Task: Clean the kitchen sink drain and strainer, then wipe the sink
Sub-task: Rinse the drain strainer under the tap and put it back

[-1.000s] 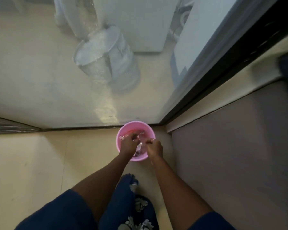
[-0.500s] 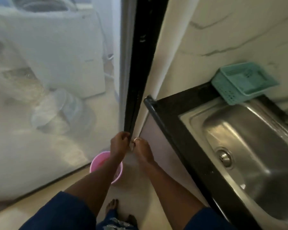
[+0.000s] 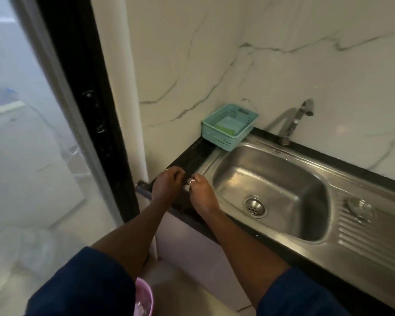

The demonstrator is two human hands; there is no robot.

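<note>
The steel sink (image 3: 290,179) is set in a black counter (image 3: 193,159) to my right. Its round perforated drain strainer (image 3: 255,206) sits in the basin floor. My left hand (image 3: 167,182) and my right hand (image 3: 202,193) hover close together over the counter's left end, just left of the basin. Both have fingers curled inward, fingertips nearly meeting. Rings glint on both hands. Whether anything is pinched between them is hidden.
A teal basket (image 3: 217,139) stands at the sink's back left corner, with the faucet (image 3: 292,124) behind the basin. A clear round object (image 3: 358,212) lies on the ribbed drainboard. A pink bucket (image 3: 145,299) stands on the floor below. The black door frame (image 3: 89,110) rises on the left.
I have straightened up from the pink bucket on the floor. Both hands rose together from the bucket to the counter beside the sink, and the view swung right onto the sink.
</note>
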